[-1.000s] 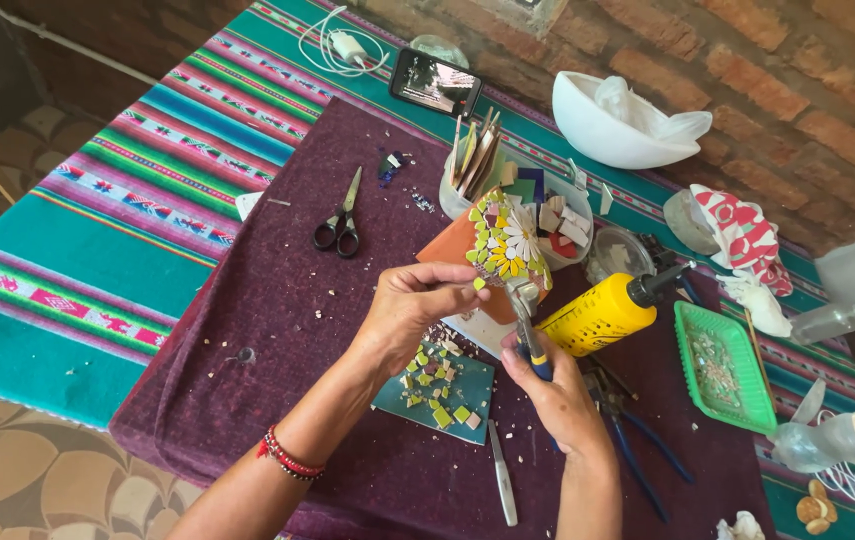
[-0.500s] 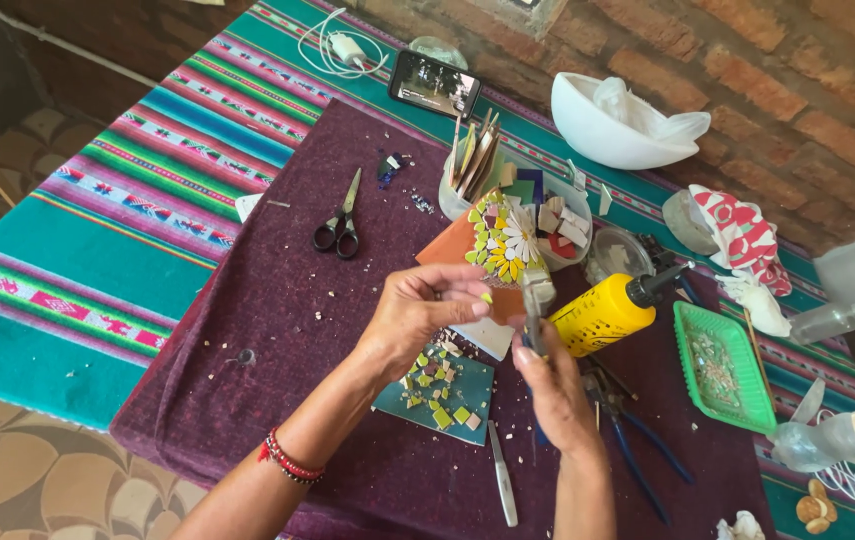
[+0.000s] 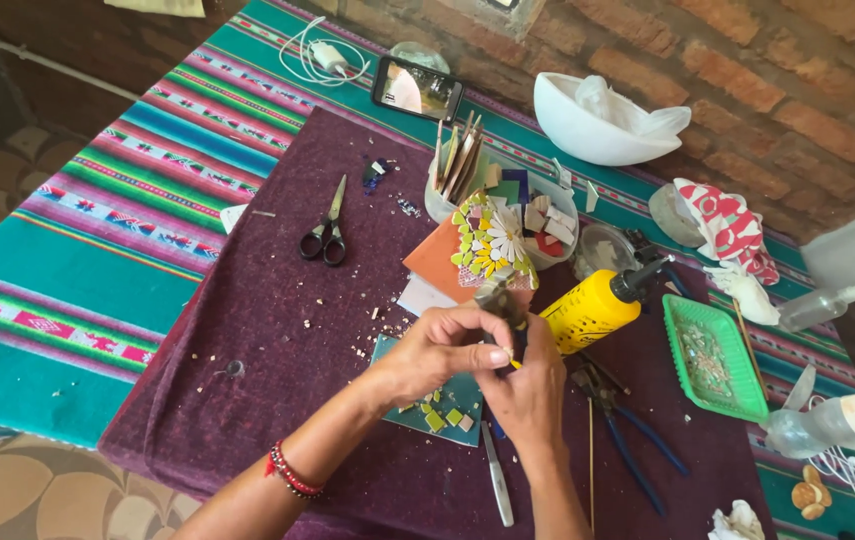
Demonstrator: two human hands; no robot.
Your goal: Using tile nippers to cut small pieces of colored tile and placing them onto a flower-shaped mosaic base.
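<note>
My left hand [image 3: 439,348] and my right hand [image 3: 525,385] are pressed together above a teal tile [image 3: 447,410] that carries small mosaic chips. My right hand grips a nipper tool [image 3: 497,293] whose metal head sticks up between the hands. My left hand pinches a tiny yellow chip [image 3: 514,364] against the tool's jaws. Just behind the hands lies an orange tile [image 3: 439,262] with a flower mosaic [image 3: 492,240] of white, yellow and green pieces.
A yellow glue bottle [image 3: 587,308] lies right of the hands, near a green tray [image 3: 712,355]. Blue-handled pliers [image 3: 637,440], a white craft knife [image 3: 495,480], black scissors [image 3: 325,235], a cup of sticks [image 3: 455,165], a white bowl [image 3: 587,135], a phone [image 3: 417,88] and plastic bottles [image 3: 837,420] surround the purple cloth [image 3: 277,330].
My hands have come together and lowered toward the teal tile. The left hand has brought its chip to the nipper jaws held by the right hand.
</note>
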